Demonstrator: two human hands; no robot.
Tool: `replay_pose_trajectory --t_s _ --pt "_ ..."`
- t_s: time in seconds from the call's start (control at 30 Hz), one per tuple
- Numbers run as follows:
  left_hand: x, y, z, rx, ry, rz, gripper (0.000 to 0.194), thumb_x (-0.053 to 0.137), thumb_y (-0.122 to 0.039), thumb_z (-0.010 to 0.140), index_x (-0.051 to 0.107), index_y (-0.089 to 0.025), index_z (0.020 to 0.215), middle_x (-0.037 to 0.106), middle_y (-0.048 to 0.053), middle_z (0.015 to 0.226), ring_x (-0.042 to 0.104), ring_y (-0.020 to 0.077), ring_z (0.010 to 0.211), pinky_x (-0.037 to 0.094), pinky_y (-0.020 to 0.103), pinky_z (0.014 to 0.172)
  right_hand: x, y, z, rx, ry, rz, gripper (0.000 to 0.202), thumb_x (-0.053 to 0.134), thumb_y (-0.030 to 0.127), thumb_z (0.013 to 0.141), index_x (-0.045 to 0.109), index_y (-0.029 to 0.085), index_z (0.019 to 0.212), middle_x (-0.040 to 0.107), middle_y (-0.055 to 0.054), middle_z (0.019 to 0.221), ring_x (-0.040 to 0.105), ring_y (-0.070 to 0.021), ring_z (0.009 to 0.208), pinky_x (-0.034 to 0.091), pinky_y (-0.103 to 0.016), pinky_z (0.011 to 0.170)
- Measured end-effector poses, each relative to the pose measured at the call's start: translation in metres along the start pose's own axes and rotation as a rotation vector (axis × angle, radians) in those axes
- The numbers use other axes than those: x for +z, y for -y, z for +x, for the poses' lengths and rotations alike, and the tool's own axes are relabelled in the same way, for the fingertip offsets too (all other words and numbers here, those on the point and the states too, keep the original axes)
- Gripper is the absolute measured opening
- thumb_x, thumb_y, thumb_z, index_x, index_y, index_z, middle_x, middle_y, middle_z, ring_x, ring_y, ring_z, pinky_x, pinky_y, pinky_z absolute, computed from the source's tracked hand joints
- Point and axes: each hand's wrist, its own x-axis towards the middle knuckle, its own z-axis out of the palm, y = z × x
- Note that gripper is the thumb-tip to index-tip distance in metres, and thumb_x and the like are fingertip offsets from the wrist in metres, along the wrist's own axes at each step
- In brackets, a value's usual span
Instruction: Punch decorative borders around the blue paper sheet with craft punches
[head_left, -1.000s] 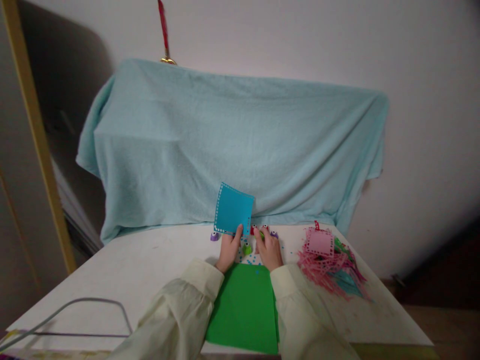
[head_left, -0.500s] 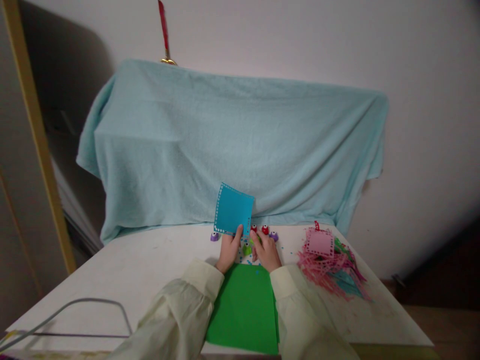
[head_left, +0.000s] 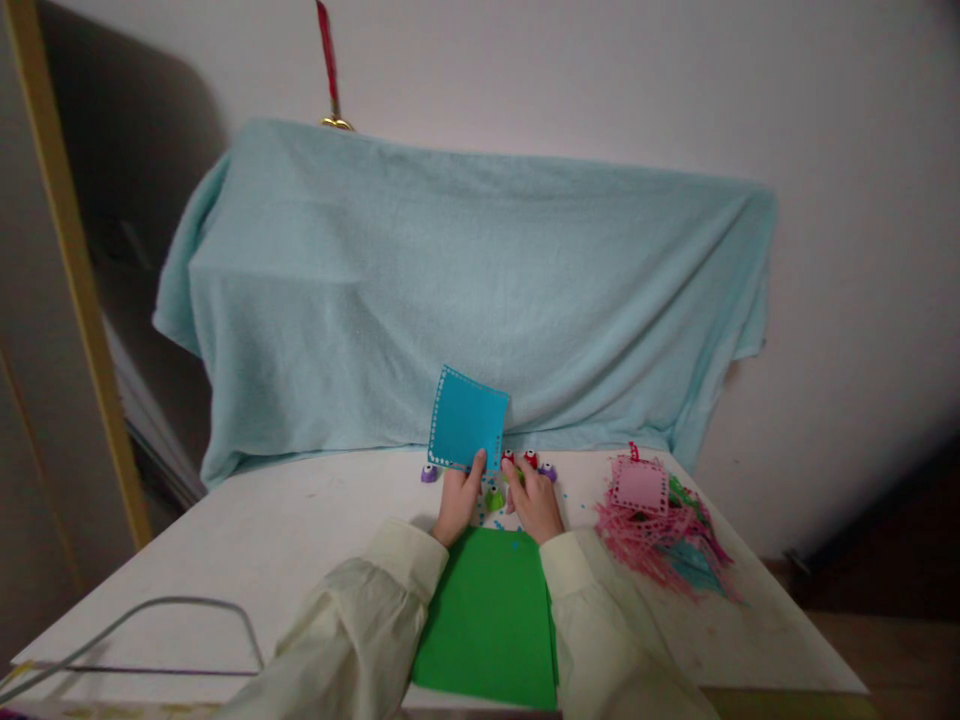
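A blue paper square (head_left: 468,420) with small holes punched along its edges is pinched at its lower edge by my left hand (head_left: 458,502), thumb in front. Close to the paper's lower right corner is my right hand (head_left: 534,497), its fingers bent together; what they hold, if anything, is too small to make out. Between and behind the hands stand small punches with eyes: a green one (head_left: 493,498), red ones (head_left: 531,460) and purple ones (head_left: 428,473). Tiny blue paper bits lie around the green punch. Green sheets (head_left: 487,620) lie beneath my wrists.
On the right of the white table (head_left: 300,520) is a heap of pink paper shreds (head_left: 637,540) with a punched pink card (head_left: 640,485) on it. A light blue cloth (head_left: 465,270) hangs behind. A grey metal frame (head_left: 187,601) is at the lower left.
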Motion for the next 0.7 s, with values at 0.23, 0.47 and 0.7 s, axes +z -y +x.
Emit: replay_pose_trajectory --t_s 0.23,0.47,0.7 --pt "0.000 0.000 0.000 0.008 -0.010 -0.008 0.036 0.047 -0.045 0.087 0.048 -0.017 0.062 0.044 -0.005 0.052 0.042 0.0101 0.051 0.033 0.022 0.053 0.004 -0.003 0.001 -0.014 0.025 -0.005 0.043 0.031 0.047 0.095 0.060 0.020 0.077 0.062 -0.001 0.053 0.064 -0.0170 0.059 0.044 -0.024 0.065" --pt "0.000 -0.002 0.000 0.006 -0.001 0.007 0.040 0.046 -0.047 0.087 0.047 -0.018 0.060 0.045 -0.005 0.050 0.044 0.0105 0.050 0.033 0.023 0.053 0.001 0.001 0.001 -0.007 0.010 -0.047 0.040 0.037 0.049 0.092 0.062 0.021 0.080 0.067 -0.002 0.061 0.066 -0.0172 0.062 0.045 -0.023 0.062" --pt "0.000 -0.002 -0.001 0.013 0.002 0.015 0.039 0.046 -0.047 0.088 0.050 -0.018 0.062 0.047 -0.005 0.050 0.045 0.0110 0.050 0.034 0.023 0.054 -0.006 0.009 0.000 0.024 -0.033 -0.030 0.041 0.037 0.049 0.092 0.064 0.020 0.081 0.066 -0.004 0.058 0.067 -0.0185 0.060 0.045 -0.023 0.057"
